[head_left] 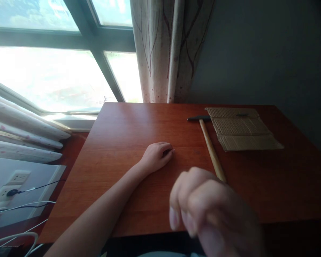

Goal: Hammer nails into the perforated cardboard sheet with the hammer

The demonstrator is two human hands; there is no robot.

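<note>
Strong daylight is admitted through a grey-framed window [92,39] at the left, its panes [53,76] largely washed out to white, and a pale sheen is cast on the reddish-brown wooden desk [117,132]. The window is flanked by a right-hand curtain [156,53] printed with dark branches and a left-hand curtain [18,132] gathered in folds. The plain wall [264,53] at right is left in shadow; at lower left, a black plug [13,192] is seated in a socket [4,195].

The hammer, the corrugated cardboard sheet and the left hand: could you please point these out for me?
Hammer [211,148]: head view, middle of the wooden handle.
Corrugated cardboard sheet [244,127]: head view, middle of its upper face.
Left hand [155,156]: head view, back of the hand.
</note>
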